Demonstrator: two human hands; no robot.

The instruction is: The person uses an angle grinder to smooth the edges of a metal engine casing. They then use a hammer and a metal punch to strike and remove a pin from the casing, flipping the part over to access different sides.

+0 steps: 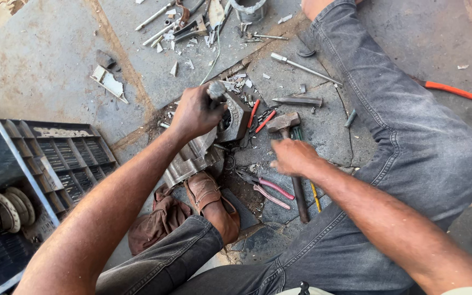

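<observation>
My left hand (195, 112) is closed around a grey round shaft end (217, 89) that sticks up from a grey metal housing (237, 117) on the stone floor. A ribbed metal part (192, 158) extends from the housing toward me, and my foot in a brown sandal (206, 191) rests against it. My right hand (293, 157) is curled over the dark handle of a hammer (283, 123), just behind its rusty head. The handle runs on toward my leg.
Pink-handled pliers (273, 189), red-handled screwdrivers (259, 116), a chisel (299, 101), a long steel rod (304, 68) and an orange-handled tool (452, 90) lie around. A black plastic crate (61, 158) stands at left, a brown cloth (157, 218) by my foot.
</observation>
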